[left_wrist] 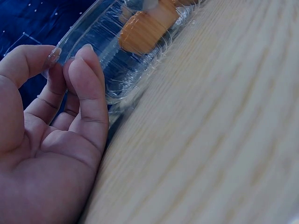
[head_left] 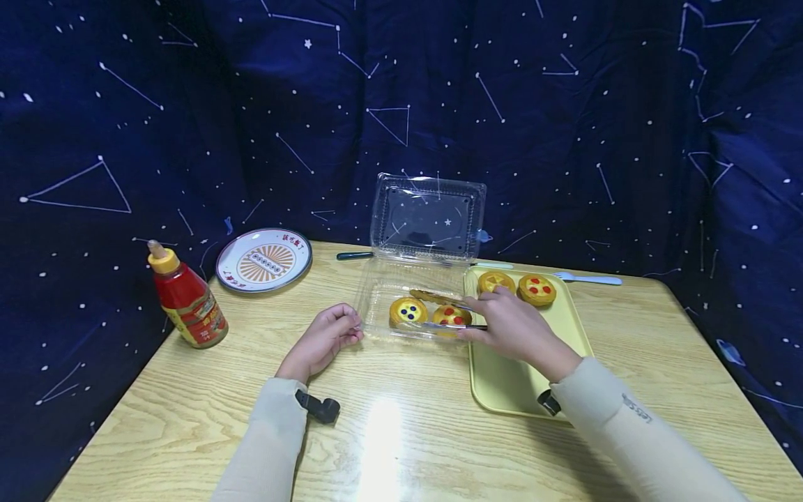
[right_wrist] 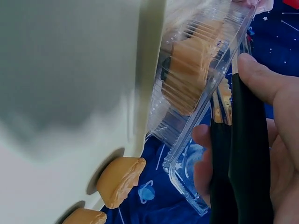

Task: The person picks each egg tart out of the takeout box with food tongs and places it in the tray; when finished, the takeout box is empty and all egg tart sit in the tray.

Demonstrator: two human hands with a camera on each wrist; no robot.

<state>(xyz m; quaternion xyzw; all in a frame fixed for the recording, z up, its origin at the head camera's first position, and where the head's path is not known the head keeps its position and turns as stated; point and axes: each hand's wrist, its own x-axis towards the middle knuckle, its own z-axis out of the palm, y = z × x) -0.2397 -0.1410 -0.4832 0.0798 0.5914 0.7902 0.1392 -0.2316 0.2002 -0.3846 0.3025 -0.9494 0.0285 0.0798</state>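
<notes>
Two tarts [head_left: 430, 313] are already sitting in the clear box [head_left: 383, 293]; two more [head_left: 517, 286] are waiting on the tray [head_left: 502, 383]. Right hand [head_left: 511, 328] is gripping tongs [head_left: 448, 325], lowering one in; left hand [head_left: 326, 338] is pinching the box rim.

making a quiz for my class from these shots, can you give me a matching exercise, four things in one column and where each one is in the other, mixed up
Things
1. sauce bottle
2. tongs
3. tart with blue dots
4. patterned plate

Places
a. inside the clear plastic box
b. lying at the back left of the table
c. held in the right hand
d. standing near the table's left edge

Pairs: 1-d, 2-c, 3-a, 4-b
</notes>
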